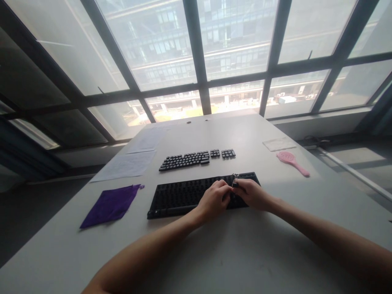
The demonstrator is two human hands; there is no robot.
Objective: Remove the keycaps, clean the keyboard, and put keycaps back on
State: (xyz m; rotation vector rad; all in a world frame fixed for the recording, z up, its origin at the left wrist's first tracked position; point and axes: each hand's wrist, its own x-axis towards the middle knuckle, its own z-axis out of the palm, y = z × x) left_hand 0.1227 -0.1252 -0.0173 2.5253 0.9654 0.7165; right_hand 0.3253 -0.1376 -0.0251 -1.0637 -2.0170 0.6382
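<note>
A black keyboard base (pixel 177 194) lies on the white table with its keycaps off over most of its visible area. My right hand (pixel 252 194) is closed above its right end, pinching a small keycap puller (pixel 234 177) with thin wire loops and a dark part at the fingertips. Close beside it, my left hand (pixel 216 198) has its fingers curled together and meets the puller near the right fingertips. What the left fingers pinch is hidden. Behind the base, loose black keycaps (pixel 185 160) lie in keyboard order, with smaller groups (pixel 228 153) to their right.
A purple cloth pouch (pixel 112 205) lies at the left, with white paper sheets (pixel 125 165) behind it. On the right are a pink hairbrush (pixel 292 162) and a clear flat packet (pixel 278 143). Windows (pixel 232 45) stand beyond the table's far edge.
</note>
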